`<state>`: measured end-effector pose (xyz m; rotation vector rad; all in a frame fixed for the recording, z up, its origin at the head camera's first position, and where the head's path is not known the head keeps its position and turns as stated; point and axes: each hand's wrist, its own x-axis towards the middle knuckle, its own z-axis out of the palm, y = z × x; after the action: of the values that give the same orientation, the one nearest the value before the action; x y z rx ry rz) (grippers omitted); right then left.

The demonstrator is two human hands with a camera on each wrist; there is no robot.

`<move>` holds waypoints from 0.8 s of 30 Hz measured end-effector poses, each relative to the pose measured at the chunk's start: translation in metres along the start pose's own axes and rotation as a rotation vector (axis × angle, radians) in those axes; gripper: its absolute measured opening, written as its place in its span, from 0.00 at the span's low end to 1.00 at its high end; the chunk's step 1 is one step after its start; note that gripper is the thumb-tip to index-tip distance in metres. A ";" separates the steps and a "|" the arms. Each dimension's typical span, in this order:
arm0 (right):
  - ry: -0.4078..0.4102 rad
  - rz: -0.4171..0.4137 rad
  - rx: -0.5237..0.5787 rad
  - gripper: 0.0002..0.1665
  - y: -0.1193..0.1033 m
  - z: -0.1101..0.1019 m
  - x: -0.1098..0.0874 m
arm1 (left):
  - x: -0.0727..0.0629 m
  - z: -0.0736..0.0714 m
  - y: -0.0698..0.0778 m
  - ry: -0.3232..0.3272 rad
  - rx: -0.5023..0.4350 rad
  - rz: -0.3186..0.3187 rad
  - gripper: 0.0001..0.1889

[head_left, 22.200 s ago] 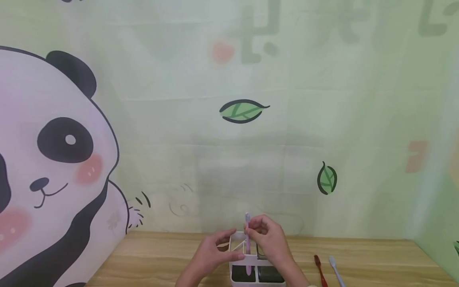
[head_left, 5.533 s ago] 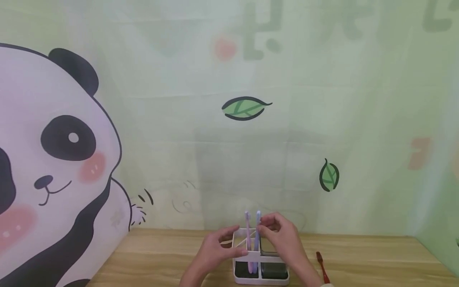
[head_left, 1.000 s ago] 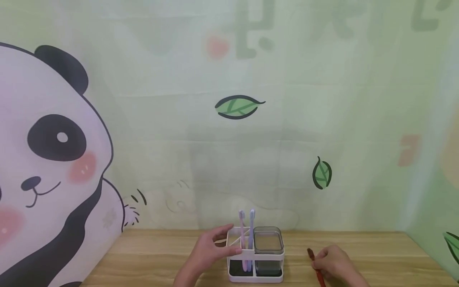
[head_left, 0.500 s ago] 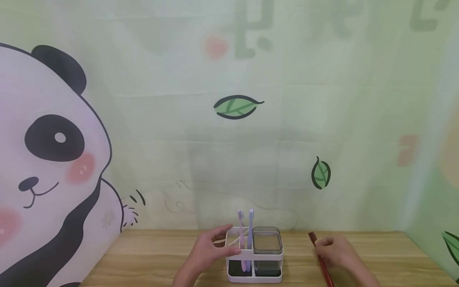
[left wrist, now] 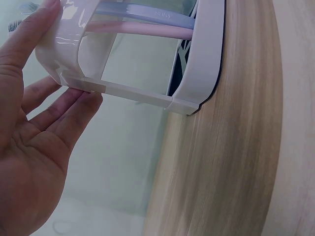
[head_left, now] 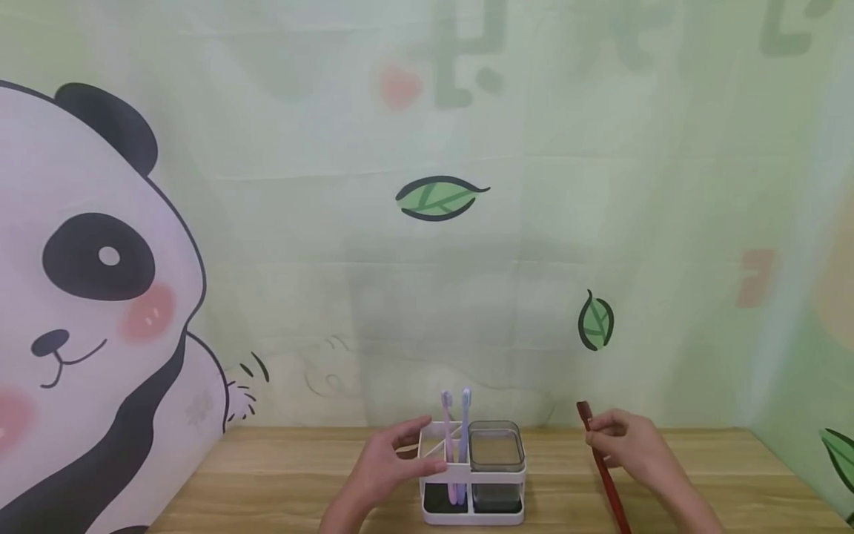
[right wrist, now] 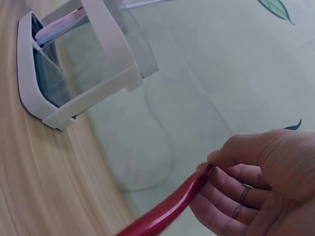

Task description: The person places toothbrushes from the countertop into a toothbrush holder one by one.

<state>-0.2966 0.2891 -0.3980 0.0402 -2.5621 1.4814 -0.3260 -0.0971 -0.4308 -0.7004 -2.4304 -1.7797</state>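
A white toothbrush holder (head_left: 474, 519) stands on the wooden table, with a pink toothbrush (head_left: 448, 434) and a blue-violet toothbrush (head_left: 465, 430) upright in one compartment. My left hand (head_left: 380, 469) grips the holder's left side, thumb along the front of the upper frame and fingers at the back. In the left wrist view those fingertips touch a corner post of the holder (left wrist: 138, 94). To the right of the holder, my right hand (head_left: 630, 445) pinches a dark red toothbrush (head_left: 607, 478) near its head between thumb and fingers. The brush is raised and tilted, bristle end up; its handle (right wrist: 165, 211) runs toward me.
A clear grey cup (head_left: 497, 449) sits in the holder's right side. The wooden table (head_left: 287, 475) ends at a green cloth backdrop (head_left: 300, 259) printed with a panda (head_left: 113, 185) and leaves.
My right hand has lifted the red toothbrush up from the table. Earlier, the pink and then the blue-violet toothbrush went into the holder. My left hand keeps its hold.
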 end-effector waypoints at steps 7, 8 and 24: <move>0.029 -0.030 -0.015 0.11 -0.009 -0.005 -0.002 | 0.000 0.000 0.000 -0.002 -0.005 0.004 0.40; 0.033 -0.037 -0.016 0.11 -0.010 -0.005 -0.002 | 0.000 0.000 0.000 -0.003 -0.006 0.006 0.40; 0.061 -0.055 -0.016 0.13 -0.020 -0.009 -0.007 | 0.001 0.000 0.000 -0.007 -0.006 0.011 0.40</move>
<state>-0.2861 0.2864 -0.3779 0.0615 -2.5042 1.4206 -0.3273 -0.0971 -0.4304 -0.7203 -2.4219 -1.7849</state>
